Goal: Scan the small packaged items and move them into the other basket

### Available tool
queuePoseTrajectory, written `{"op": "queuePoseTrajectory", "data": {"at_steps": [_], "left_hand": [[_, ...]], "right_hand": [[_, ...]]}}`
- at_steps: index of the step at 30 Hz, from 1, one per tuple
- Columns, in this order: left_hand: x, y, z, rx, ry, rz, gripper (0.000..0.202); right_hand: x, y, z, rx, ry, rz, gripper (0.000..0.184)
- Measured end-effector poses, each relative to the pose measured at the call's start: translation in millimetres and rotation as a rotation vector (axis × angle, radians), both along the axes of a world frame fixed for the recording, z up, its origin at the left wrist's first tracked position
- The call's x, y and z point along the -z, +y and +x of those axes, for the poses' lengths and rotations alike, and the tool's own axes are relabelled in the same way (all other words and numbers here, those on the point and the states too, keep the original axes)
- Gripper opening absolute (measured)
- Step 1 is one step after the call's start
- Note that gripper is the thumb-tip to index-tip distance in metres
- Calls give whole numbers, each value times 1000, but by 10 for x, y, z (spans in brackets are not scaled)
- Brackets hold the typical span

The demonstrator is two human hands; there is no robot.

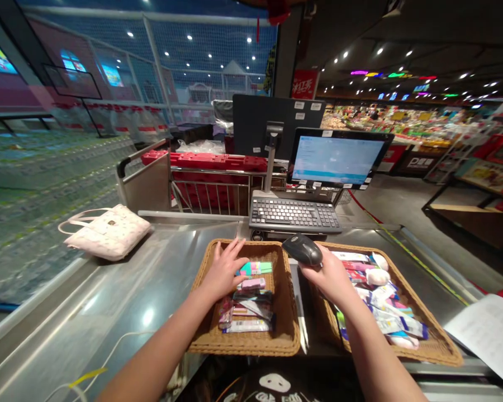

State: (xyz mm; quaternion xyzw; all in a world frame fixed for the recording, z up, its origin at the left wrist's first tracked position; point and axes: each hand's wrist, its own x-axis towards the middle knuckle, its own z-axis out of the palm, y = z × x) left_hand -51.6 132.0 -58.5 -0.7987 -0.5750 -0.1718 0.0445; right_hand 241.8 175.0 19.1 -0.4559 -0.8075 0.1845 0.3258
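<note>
My left hand [225, 269] reaches over the left wicker basket [285, 312] with its fingers spread, beside a teal-and-green packaged item [257, 268]. Below it in that basket lie a pink packaged item [251, 284], dark packets [257, 297] and a white tube-like pack [248, 325]. My right hand [327, 273] is closed round a black handheld barcode scanner [302, 249], whose head points left between the two baskets. Under my right forearm, the right wicker basket [438, 346] holds a heap of small packaged goods [381, 304], partly hidden by the arm.
A keyboard [295, 214] and a lit monitor [337, 158] stand behind the baskets, next to a second screen's dark back [272, 125]. A pale handbag [111, 230] rests on the metal counter [167, 262] at left. White paper [488, 335] lies at right; a white cable [113, 354] runs front left.
</note>
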Motion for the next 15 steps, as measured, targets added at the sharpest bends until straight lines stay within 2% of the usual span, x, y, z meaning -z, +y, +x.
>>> {"op": "queuePoseTrajectory", "data": {"at_steps": [4,15], "left_hand": [[115,-44,-59,35,-5,-63,29],[367,-98,-89,144,21,-280,27]], "right_hand": [[34,0,-90,-14,-4,-23,19],[159,44,-262,-43,-26,-67,14]]}}
